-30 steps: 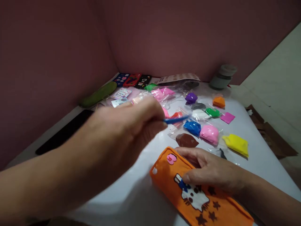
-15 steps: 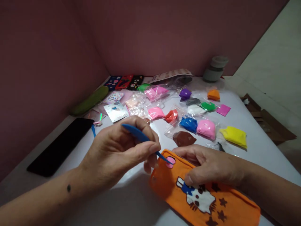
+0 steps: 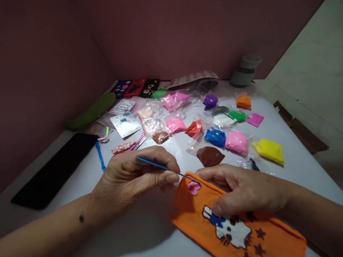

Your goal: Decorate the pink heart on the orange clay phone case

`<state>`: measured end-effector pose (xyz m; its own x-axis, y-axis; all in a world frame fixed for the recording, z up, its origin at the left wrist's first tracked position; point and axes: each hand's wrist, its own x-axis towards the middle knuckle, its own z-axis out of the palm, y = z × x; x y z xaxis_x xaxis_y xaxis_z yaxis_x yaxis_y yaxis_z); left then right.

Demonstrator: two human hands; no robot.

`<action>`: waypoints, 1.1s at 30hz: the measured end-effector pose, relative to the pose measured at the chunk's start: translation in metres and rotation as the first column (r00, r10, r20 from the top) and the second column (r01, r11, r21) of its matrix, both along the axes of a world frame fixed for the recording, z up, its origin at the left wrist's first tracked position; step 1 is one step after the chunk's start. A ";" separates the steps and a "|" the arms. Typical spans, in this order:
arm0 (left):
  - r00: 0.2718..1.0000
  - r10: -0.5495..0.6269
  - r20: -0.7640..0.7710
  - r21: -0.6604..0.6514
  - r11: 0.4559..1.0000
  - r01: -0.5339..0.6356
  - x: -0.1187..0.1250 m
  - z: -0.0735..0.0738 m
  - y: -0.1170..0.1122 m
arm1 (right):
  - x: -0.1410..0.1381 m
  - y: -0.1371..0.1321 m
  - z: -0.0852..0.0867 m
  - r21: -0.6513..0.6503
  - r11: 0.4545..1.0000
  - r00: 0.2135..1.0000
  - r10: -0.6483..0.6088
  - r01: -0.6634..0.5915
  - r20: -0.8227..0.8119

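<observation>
An orange case (image 3: 270, 239) decorated with a white cat figure, brown stars and a small pink clay heart (image 3: 193, 187) lies at the table's near edge. My right hand (image 3: 241, 191) rests on top of it, fingers curled, pressing it down. My left hand (image 3: 134, 175) pinches a thin blue sculpting tool (image 3: 160, 166), and the tool's tip touches the pink heart at the case's upper left corner.
Several small bags of coloured clay lie behind the hands: brown (image 3: 210, 156), blue (image 3: 215, 137), pink (image 3: 236, 142), yellow (image 3: 268, 150), red (image 3: 194, 127). A black phone (image 3: 53, 169) lies at the left beside a second blue tool (image 3: 100, 155). Finished cases (image 3: 135, 87) and a grey jar (image 3: 245, 71) stand by the maroon wall.
My left hand has come down from mid-air towards the case, and the blue tool's tip has reached the pink heart. The right hand has stayed on the case.
</observation>
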<state>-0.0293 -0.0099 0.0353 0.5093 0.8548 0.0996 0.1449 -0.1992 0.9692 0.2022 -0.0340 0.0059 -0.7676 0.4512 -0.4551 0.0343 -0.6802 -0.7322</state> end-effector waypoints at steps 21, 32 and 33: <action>0.994 -0.044 -0.101 0.188 0.980 0.062 -0.003 -0.002 -0.001 | 0.000 -0.002 -0.003 -0.006 1.000 1.000 -0.002 0.002 0.019; 0.984 -0.111 -0.137 0.307 0.940 0.149 -0.006 -0.004 0.001 | -0.001 -0.003 0.000 -0.025 1.000 1.000 0.018 -0.018 0.022; 0.983 -0.122 -0.141 0.312 0.937 0.161 -0.006 -0.004 0.001 | -0.001 -0.002 0.000 -0.025 1.000 1.000 0.019 -0.019 0.018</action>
